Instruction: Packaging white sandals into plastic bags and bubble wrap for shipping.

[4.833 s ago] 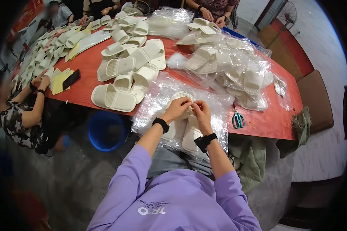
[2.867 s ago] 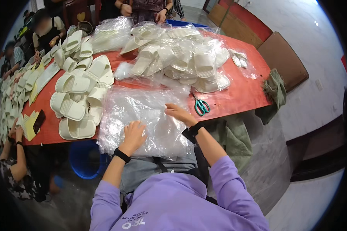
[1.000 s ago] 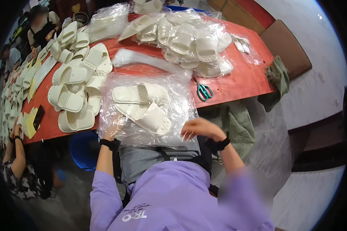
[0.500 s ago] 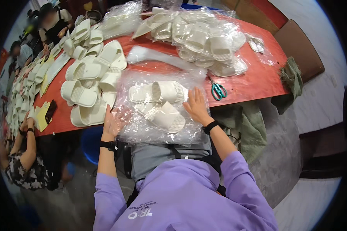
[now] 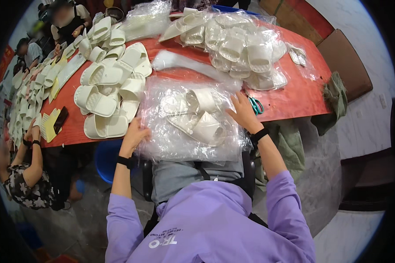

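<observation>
Left hand (image 5: pixel 134 137) and right hand (image 5: pixel 245 114) have fingers apart. Between them, the bagged slippers (image 5: pixel 205 126) look light, soft, slippery; grasp the straps (image 5: pixel 202 100).

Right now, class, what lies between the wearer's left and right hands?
Two white slippers and clear plastic lie between the left hand and the right hand, as the head view shows.

Head-worn fisheye, steeply downward

Your right hand (image 5: pixel 245 113) has open tabletop (image 5: pixel 300 104) past the scissors (image 5: pixel 256 106). Loose slippers (image 5: pixel 106 125) obstruct your left hand (image 5: pixel 135 136) ahead, bagged slippers (image 5: pixel 238 49) the far side.
</observation>
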Action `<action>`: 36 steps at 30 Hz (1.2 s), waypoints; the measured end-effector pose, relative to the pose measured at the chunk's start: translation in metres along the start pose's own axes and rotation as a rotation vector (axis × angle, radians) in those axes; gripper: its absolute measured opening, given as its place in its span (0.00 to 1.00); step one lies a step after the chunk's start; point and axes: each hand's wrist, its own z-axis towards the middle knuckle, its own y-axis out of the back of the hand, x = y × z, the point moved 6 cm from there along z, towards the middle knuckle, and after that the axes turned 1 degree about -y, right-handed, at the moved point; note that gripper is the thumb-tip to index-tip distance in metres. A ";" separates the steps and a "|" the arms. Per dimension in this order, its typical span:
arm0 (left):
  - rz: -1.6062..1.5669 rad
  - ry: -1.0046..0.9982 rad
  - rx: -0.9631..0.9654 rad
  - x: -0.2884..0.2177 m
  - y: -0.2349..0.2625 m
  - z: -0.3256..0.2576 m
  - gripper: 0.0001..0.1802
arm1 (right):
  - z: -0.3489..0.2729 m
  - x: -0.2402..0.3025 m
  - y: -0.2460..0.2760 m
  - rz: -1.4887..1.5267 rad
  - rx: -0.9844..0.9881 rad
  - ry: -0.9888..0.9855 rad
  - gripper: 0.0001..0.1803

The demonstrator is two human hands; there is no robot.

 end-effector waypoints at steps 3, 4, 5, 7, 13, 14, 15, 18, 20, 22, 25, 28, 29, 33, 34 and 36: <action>0.301 -0.275 -0.230 -0.054 0.004 -0.015 0.29 | -0.008 0.024 0.007 0.404 -0.029 0.007 0.30; 0.270 -0.286 -0.156 -0.073 -0.003 -0.024 0.29 | -0.012 0.028 0.000 0.445 -0.035 0.004 0.30; 0.235 -0.297 -0.080 -0.090 -0.013 -0.032 0.29 | -0.016 0.028 -0.010 0.484 -0.041 -0.001 0.30; 0.283 -0.189 0.009 -0.103 -0.033 -0.043 0.27 | -0.018 0.029 -0.020 0.534 -0.035 -0.052 0.30; 0.247 -0.321 0.113 -0.071 -0.044 -0.059 0.19 | -0.074 0.060 0.049 0.393 -0.286 -0.075 0.23; 0.158 -0.288 0.120 -0.068 -0.042 -0.058 0.17 | -0.092 0.065 0.054 0.307 -0.265 0.012 0.22; 0.153 -0.286 0.131 -0.065 -0.041 -0.059 0.17 | -0.109 0.070 0.057 0.223 -0.241 0.101 0.20; 0.098 -0.193 0.131 -0.061 -0.036 -0.061 0.15 | -0.136 0.076 0.044 0.121 -0.187 0.150 0.18; 0.080 -0.217 0.119 -0.064 -0.037 -0.062 0.15 | -0.137 0.076 0.034 0.088 -0.216 0.119 0.12; 0.064 -0.240 0.098 -0.065 -0.034 -0.062 0.15 | -0.138 0.071 0.022 0.038 -0.184 0.179 0.11; -0.008 -0.240 0.048 -0.053 -0.026 -0.055 0.13 | -0.143 0.063 0.032 -0.021 -0.225 0.263 0.08; 0.067 -0.203 0.178 -0.037 -0.024 -0.054 0.16 | -0.144 0.057 0.039 -0.027 -0.139 0.341 0.06; 0.068 -0.202 0.176 -0.036 -0.022 -0.054 0.16 | -0.143 0.056 0.040 -0.026 -0.139 0.342 0.06; 0.021 -0.243 0.438 -0.055 -0.015 -0.046 0.17 | -0.116 0.048 0.062 0.307 0.037 0.254 0.07; -0.132 -0.164 0.460 -0.055 -0.007 -0.034 0.17 | -0.103 0.041 0.070 0.314 0.001 0.203 0.07; -0.236 0.026 0.452 -0.043 0.011 -0.009 0.21 | -0.070 0.034 0.073 0.365 -0.065 0.150 0.09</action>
